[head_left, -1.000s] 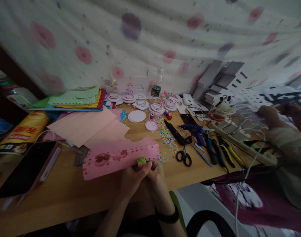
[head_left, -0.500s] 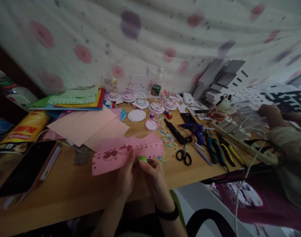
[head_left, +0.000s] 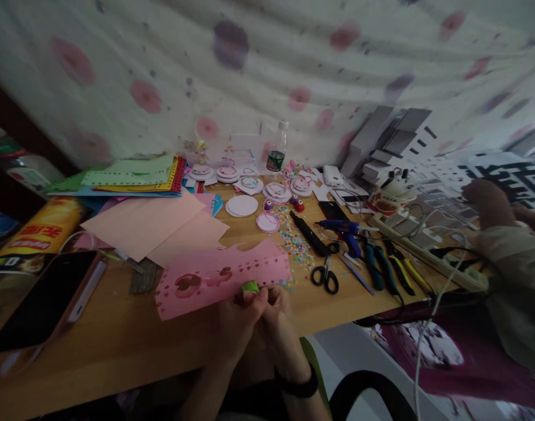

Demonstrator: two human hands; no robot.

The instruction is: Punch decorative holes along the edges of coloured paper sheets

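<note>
Sitting at the near edge of a pink sheet (head_left: 235, 279) cut with heart-shaped holes, a small green object (head_left: 250, 287) is gripped in the left hand (head_left: 238, 321), thumb against it. The right hand (head_left: 278, 310) curls its fingers just beside; whether they pinch anything, I cannot tell. Peach paper (head_left: 144, 223) lies beyond the sheet, on the wooden table (head_left: 337, 313). To the right are colourful bits (head_left: 297, 247), black-handled scissors (head_left: 324, 279) and a blue glue gun (head_left: 344, 229); farther back, white discs (head_left: 241, 206).
</note>
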